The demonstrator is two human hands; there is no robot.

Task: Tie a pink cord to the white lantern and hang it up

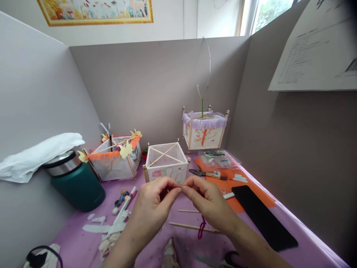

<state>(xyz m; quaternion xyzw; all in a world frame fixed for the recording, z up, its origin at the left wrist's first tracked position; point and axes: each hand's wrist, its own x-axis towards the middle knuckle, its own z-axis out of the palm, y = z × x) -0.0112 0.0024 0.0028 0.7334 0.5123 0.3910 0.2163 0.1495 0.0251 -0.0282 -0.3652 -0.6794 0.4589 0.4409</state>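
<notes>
Head view: both hands meet at mid-desk, fingertips pinched together. Left hand and right hand each nip something very small between thumb and forefinger; likely a thread or thin wire, but too fine to tell. A purple cord hangs below the right hand, over a wooden stick lying on the purple table. Just behind the fingertips stands the plain white lantern, between an orange-trimmed lantern and a purple-fringed lantern. Pliers rest on orange paper; green flask far left. Judgement: a tying or twisting step in hand; next calls for steady tension, fingertips close.
</notes>
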